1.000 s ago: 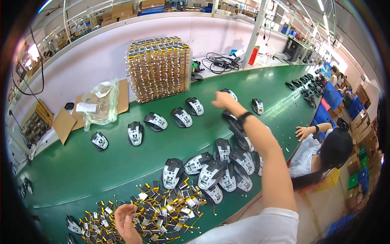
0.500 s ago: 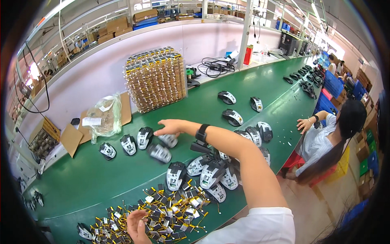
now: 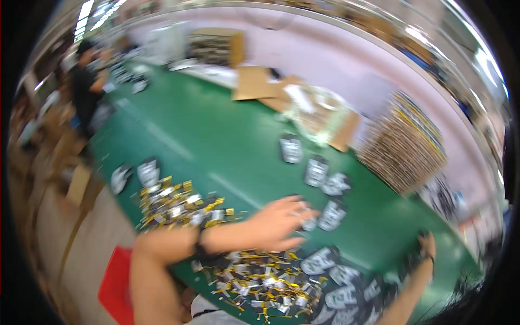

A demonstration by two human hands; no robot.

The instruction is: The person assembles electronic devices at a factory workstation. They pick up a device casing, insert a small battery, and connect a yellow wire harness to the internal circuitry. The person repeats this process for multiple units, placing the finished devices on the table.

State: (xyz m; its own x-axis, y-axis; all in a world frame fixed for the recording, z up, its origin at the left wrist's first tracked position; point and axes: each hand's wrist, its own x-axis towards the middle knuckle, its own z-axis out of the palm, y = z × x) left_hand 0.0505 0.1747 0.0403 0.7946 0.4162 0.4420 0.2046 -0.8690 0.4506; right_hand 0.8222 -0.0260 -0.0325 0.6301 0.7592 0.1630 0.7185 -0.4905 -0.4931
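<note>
My left hand (image 3: 279, 223) reaches across the green table with fingers and thumb spread. A grey-and-black computer mouse shell (image 3: 309, 221) shows partly beneath its fingertips; whether they touch is blurred. Close by lies another mouse shell (image 3: 331, 215), with more beyond it, including one mouse shell (image 3: 316, 171) and the farthest mouse shell (image 3: 291, 149). My right hand (image 3: 426, 245) is at the right, beside dark shapes; blur hides its fingers and anything in them. Between my arms, several mouse shells (image 3: 342, 297) are clustered. Small battery packs with yellow tape (image 3: 265, 284) lie heaped below my left forearm.
More battery packs (image 3: 179, 203) and two mouse shells, one a mouse shell (image 3: 148, 172), lie left. Cardboard (image 3: 253, 83), a plastic bag (image 3: 325, 122) and a tall battery stack (image 3: 403, 143) line the back. A person (image 3: 89, 81) works far left. A red stool (image 3: 116, 287) stands near.
The view has swung left and tilted. My left hand has moved from the battery heap to the line of mouse shells. My right hand has left that line and gone right.
</note>
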